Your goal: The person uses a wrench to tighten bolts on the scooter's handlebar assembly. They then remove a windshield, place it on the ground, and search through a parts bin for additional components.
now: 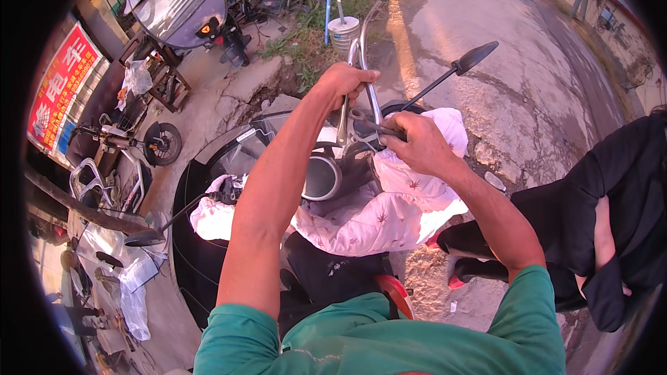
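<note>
My left hand is closed around a bent, shiny metal bracket that stands up from the front of a scooter. Lower and to the right, my right hand grips a dark metal tool, possibly a wrench or pliers. The tool's end lies beside the bracket's foot; whether they touch I cannot tell. A pink patterned quilted cover drapes over the scooter's handlebars, below both hands. Between my forearms shows a round dark part with a pale rim. A black mirror sticks out past my right hand.
At the right stands a person in black, arms folded, close to my right elbow. Another mirror reaches out left. Beyond the scooter are a white bucket and a parked covered vehicle. A red sign hangs at the left.
</note>
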Demonstrator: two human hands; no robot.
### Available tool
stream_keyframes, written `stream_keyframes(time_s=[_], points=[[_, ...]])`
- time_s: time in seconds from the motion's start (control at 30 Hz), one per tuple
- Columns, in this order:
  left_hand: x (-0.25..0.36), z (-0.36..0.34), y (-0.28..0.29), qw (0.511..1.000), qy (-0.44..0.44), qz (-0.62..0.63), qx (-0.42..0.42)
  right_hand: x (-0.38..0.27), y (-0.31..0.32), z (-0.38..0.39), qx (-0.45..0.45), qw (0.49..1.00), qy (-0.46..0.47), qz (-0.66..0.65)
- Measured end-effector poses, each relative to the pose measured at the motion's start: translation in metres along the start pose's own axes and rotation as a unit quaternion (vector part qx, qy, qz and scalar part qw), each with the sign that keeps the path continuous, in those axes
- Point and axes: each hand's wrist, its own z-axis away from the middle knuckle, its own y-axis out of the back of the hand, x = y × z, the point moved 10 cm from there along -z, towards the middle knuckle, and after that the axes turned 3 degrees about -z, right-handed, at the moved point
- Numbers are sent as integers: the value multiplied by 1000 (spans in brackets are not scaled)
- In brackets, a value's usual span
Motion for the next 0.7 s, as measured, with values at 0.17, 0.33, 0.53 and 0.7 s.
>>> stream_keyframes(time_s=[0.17,0.33,0.53,0.7], points=[[-3,-1,-3,994,46,61,-79,-4,-1,3,61,998,2,33],[-20,15,-1,985,53,129,-98,-6,0,5,88,994,-17,56],[-34,27,-20,986,23,130,-100,-4,7,1,24,997,-65,-21],[-36,36,-16,987,-15,141,-75,-40,83,13,153,987,52,8]])
